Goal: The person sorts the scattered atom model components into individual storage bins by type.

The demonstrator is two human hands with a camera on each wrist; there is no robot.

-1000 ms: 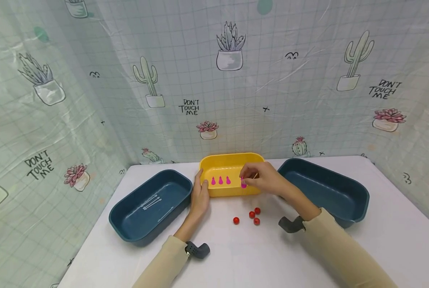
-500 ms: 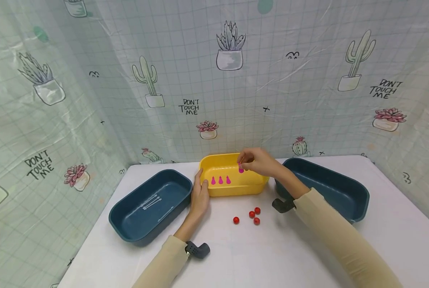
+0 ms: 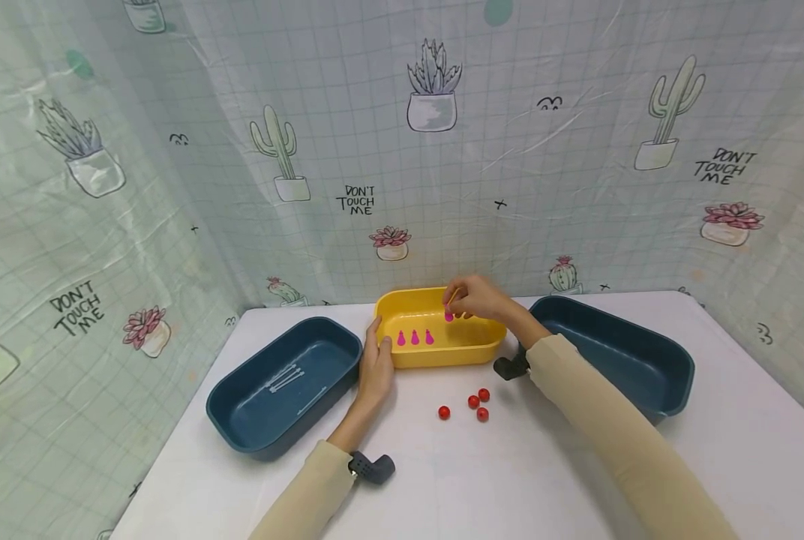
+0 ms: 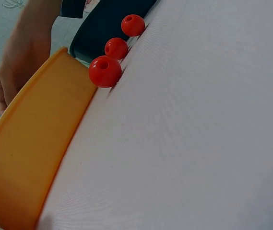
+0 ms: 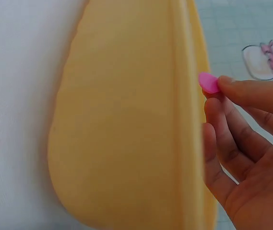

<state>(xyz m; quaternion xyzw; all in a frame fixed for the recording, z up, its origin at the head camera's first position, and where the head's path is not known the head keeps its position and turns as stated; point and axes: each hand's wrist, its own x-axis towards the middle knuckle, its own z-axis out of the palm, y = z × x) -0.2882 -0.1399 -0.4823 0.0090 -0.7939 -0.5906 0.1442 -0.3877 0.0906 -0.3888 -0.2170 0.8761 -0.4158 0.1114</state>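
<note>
My left hand [image 3: 375, 367] grips the near left corner of a yellow plastic tub [image 3: 442, 358], its thumb at the rim and its fingers along the end wall. Inside the tub, three small bright pink pear-shaped pieces [image 3: 415, 337] are lined up in a row at the left. Over the tub's far half is my right hand [image 3: 478, 298]. Between thumb and fingertip it pinches another pink piece [image 5: 208, 83], whose rounded end shows in the right wrist view. In the left wrist view the tub's front wall [image 4: 45, 139] hides the pink pieces.
Several red beads [image 3: 473, 402] with holes lie on the white table in front of the tub. A dark blue tub [image 3: 253, 405] with thin pale sticks [image 3: 285, 379] stands at left, and a second dark blue tub [image 3: 645, 367] at right. Behind hangs a cactus-print curtain [image 3: 334, 150].
My right hand has lifted the pink piece from the tub's near right part and carried it back and slightly left. My left hand has stayed at the tub's corner.
</note>
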